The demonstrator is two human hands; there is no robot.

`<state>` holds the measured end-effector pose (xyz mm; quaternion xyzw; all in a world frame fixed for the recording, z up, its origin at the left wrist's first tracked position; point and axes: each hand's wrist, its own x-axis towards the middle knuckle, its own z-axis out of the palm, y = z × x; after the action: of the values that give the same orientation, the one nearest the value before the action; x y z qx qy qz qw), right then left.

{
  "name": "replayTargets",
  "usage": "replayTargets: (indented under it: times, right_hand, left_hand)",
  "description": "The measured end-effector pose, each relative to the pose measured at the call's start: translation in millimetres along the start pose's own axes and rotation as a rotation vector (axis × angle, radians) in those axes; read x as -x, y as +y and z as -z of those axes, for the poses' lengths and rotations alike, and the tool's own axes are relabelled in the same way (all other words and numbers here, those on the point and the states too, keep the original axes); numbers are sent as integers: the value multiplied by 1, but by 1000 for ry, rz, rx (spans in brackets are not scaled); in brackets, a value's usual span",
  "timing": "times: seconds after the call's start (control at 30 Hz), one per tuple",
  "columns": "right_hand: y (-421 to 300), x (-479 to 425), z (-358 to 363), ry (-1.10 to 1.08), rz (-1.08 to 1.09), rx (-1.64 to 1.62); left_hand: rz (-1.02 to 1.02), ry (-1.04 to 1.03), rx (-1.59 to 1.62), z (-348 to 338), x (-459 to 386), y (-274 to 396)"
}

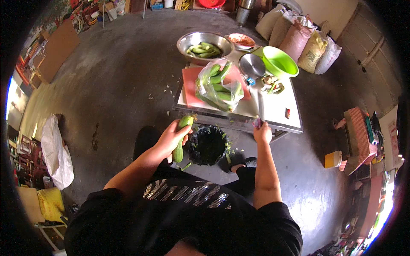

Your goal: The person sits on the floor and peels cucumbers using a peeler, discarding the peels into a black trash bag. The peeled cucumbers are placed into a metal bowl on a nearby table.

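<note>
My left hand (pixel 173 137) is closed around a long green cucumber (pixel 178 153), held upright with a dried tip at its upper end. At the table's front edge, my right hand (pixel 263 132) grips what looks like a knife (pixel 261 104), its grey blade pointing away from me; something purplish shows beside the fingers. A clear plastic bag (pixel 235 91) of similar cucumbers lies on a pink cutting board (pixel 189 91). Behind it, more green cucumbers (pixel 201 49) rest in a steel basin (pixel 225 48). Between my hands, on the floor, stands a bin with a black liner (pixel 208 145).
On the white table (pixel 278 105) are a green plastic basin (pixel 280 62), a round steel lid or pan (pixel 252 65), a bowl with reddish contents (pixel 241 41) and a small red object (pixel 288 113). Green scraps (pixel 228 156) lie around the bin. Full sacks (pixel 296 40) stand beyond the table.
</note>
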<state>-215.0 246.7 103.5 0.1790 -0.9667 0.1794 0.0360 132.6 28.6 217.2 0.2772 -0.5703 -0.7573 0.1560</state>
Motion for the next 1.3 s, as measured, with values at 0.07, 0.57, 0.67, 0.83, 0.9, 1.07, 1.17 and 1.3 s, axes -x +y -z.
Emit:
replayTargets:
  times: [0.07,0.57,0.67,0.83,0.9,1.07,1.17,1.3]
  right_hand:
    - [20,36,6,161,150,-157]
    - [-62,229,53,119,524,-433]
    - [-65,237,53,122,494,-428]
    - [-61,247,59,45,472,-408]
    - [-58,250,57,62,469,-427]
    - [-55,256,56,106,464,-457]
    - [-60,255,59,76,431,-397]
    - [-55,256,41,-3,397,-357]
  left_hand:
    - [-70,-30,-42,-2,-5,-9]
    - [29,-157,-593,-49,-17,-72]
    - [-8,-184,-573,-51,-12,-74]
    - [0,-240,-580,-51,-8,-76]
    - [0,-253,-589,-51,-6,-74]
    - [-49,-266,-597,-55,-6,-75]
    - [-27,-289,-607,-52,-9,-72]
    - [14,-325,-525,-51,-2,-68]
